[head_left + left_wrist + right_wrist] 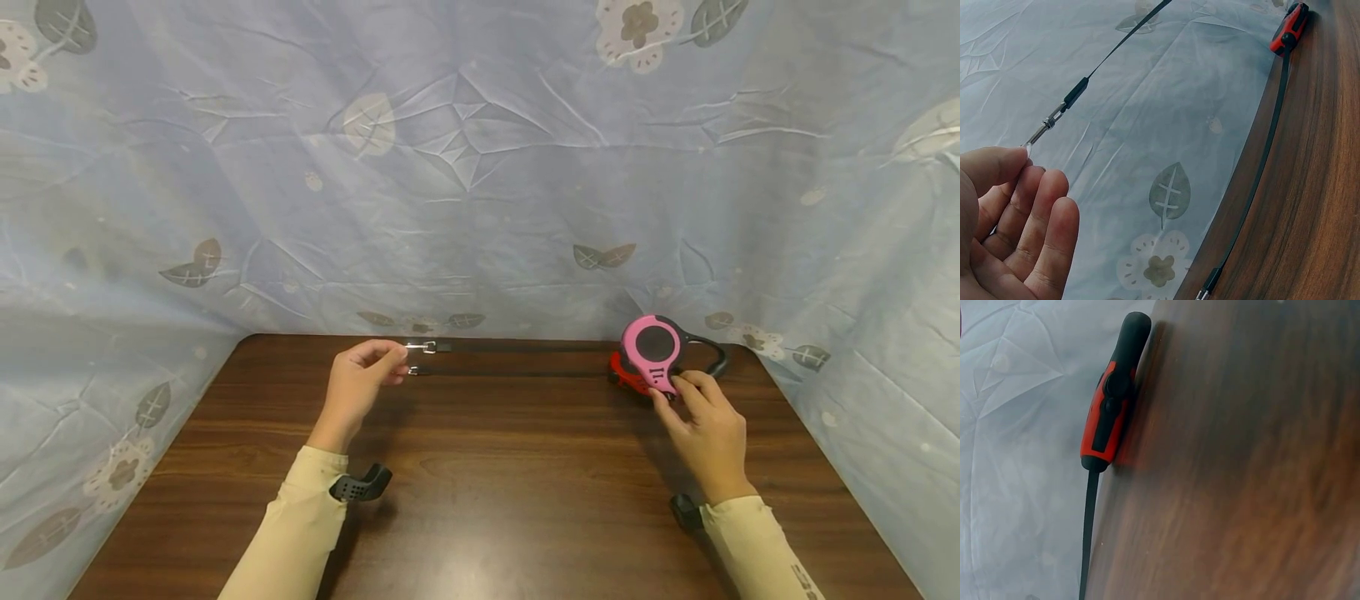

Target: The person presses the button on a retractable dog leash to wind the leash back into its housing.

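Left hand [362,379]: grip pinching the end of a silver metal snap clip [1049,122], thumb to forefinger. Right hand [705,421]: grip pinching the lower edge of a round pink plastic leash casing with black centre disc [655,343]. Flat black strap [525,344] runs between them, looks taut. In the head view the pink casing partly covers a red-and-black plastic leash casing [1109,412] on the brown wood-grain desk [487,467]; its own black strap [1270,137] leads to a second silver clip [1202,294].

Risks: left grip has only the clip's tip. If the reel is sprung, a slip could whip the clip toward the right hand. Right pinch is edge-only, so a hard tug could twist the casing loose. Straps run near each other; clips could snag if they cross.

Containers: just the casings. Probably a strap reel in each; insides hidden, remaining length unknown.
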The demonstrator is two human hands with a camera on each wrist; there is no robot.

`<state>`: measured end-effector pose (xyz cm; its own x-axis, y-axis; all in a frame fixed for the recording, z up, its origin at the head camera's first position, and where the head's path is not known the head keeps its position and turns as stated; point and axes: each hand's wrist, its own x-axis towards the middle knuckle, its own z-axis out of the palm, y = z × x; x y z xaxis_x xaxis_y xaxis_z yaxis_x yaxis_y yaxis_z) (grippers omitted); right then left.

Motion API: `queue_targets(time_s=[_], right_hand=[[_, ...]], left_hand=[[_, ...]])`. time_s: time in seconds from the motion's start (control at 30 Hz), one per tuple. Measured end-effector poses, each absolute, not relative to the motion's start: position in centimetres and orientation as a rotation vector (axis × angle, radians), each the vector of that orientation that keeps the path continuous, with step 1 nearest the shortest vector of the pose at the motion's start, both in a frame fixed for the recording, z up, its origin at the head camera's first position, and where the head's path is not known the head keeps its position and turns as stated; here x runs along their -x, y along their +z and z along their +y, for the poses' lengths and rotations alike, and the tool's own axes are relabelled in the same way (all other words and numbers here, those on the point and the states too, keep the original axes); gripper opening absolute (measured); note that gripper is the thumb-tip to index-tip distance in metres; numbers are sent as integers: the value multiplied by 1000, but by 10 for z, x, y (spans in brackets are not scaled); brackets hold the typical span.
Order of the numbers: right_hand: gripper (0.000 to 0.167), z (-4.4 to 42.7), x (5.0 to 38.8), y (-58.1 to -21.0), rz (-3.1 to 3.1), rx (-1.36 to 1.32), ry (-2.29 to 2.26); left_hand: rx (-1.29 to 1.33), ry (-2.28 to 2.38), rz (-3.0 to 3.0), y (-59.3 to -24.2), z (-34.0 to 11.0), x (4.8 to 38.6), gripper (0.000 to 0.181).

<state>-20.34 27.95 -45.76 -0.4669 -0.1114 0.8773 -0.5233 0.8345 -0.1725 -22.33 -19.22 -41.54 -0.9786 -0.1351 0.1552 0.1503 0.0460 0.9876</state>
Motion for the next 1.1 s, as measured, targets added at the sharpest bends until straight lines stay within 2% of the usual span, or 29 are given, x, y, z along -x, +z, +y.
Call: queue_targets(time_s=[0.27,0.53,0.8,1.1], right_hand=[[45,273,204,-457,-2020,-481,519],[34,269,203,-457,-2029,-501,538],[46,264,206,-458,-2014,-525,532],[48,259,206,-458,-2006,-544,519]], left_hand=[[18,-2041,-2122,-416,-191,222,29],[28,-2024,-2131,-418,-190,221,22],[52,-2032,-2129,-417,-188,221,25],[55,-2031,-2138,-418,-187,222,26]])
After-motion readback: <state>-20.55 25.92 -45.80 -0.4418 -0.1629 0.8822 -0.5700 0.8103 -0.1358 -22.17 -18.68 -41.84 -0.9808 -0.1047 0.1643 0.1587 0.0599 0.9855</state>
